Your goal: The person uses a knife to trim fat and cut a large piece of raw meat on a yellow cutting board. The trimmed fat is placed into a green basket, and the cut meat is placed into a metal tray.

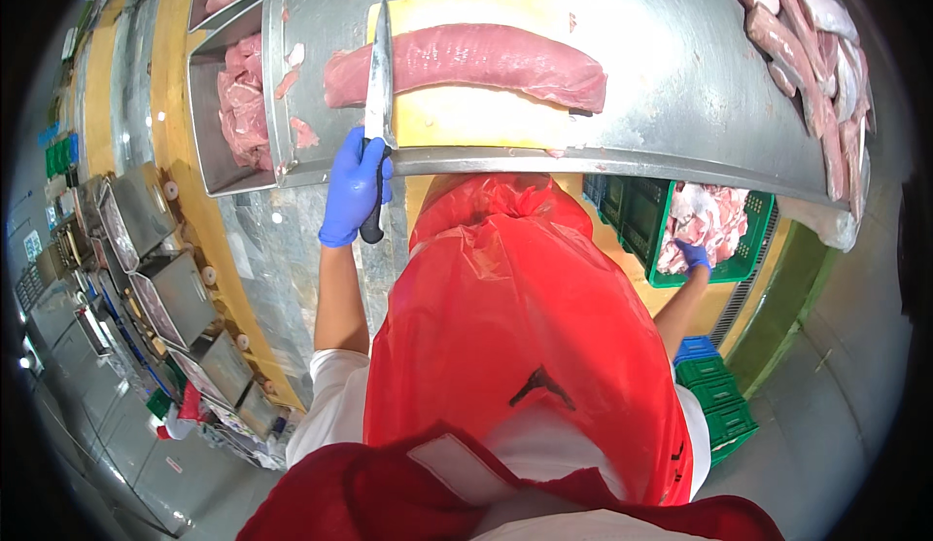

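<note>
A knife (380, 84) with a black handle is gripped in my left hand (352, 191), which wears a blue glove. Its long blade points away from me and crosses above the left end of a long pink loin of meat (486, 63). Beneath the loin is a yellow cutting board (457, 131) on the steel table (661, 65). Low on the right, my blue-gloved right hand (694, 255) reaches into a green crate (750, 249), touching pale meat trimmings (714, 212). How its fingers are bent, and whether they hold a piece, I cannot make out.
Steel bins with meat pieces (245, 104) adjoin the table's left end. Long meat strips (802, 45) are heaped at its right end. Small scraps (304, 133) lie beside the board. Stacked green crates (717, 400) stand at lower right. More steel trays (180, 293) line the left side.
</note>
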Tool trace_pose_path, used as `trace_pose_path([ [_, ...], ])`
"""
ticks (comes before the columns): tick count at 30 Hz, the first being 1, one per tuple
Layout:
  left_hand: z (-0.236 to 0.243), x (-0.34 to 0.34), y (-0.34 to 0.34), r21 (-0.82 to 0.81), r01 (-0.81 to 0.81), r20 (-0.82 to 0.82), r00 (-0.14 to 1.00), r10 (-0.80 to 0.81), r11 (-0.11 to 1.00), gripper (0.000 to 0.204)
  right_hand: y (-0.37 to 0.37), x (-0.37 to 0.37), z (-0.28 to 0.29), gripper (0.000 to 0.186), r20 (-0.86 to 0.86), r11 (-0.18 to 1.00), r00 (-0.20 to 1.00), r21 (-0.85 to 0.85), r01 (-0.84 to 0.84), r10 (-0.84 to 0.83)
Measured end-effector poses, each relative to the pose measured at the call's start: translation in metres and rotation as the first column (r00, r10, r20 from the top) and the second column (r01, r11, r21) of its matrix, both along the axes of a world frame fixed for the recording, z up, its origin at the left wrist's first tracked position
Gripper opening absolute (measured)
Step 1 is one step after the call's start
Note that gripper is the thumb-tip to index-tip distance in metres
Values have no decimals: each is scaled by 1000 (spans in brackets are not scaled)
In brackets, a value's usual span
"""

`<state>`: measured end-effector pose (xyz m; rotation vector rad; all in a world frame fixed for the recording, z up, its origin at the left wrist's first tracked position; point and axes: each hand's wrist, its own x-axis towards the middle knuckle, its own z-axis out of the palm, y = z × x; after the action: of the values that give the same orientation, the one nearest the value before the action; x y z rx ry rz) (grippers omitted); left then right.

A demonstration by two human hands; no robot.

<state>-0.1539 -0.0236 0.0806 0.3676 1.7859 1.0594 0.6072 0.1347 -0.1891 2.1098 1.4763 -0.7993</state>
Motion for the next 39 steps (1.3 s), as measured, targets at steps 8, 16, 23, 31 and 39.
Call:
trace_pose_path([
  [8, -86, 17, 10, -120, 435, -799, 491, -347, 892, 25, 94, -520, 188, 76, -456, 620, 462, 721, -309, 761],
  [16, -134, 46, 136, -154, 292, -729, 612, -308, 944, 28, 116, -613, 137, 115, -84, 383, 399, 514, -768, 913],
  [23, -125, 82, 85, -210, 276, -680, 647, -343, 938, 28, 111, -605, 147, 101, -110, 432, 442, 512, -742, 890],
  [31, -72, 144, -45, -479, 233, -492, 727, -479, 847, 28, 148, -607, 131, 101, -296, 568, 493, 548, -614, 818],
  [39, -17, 136, -123, -58, 72, -530, 843, -92, 996, 25, 271, -629, 100, 72, -843, 921, 538, -207, -329, 3],
])
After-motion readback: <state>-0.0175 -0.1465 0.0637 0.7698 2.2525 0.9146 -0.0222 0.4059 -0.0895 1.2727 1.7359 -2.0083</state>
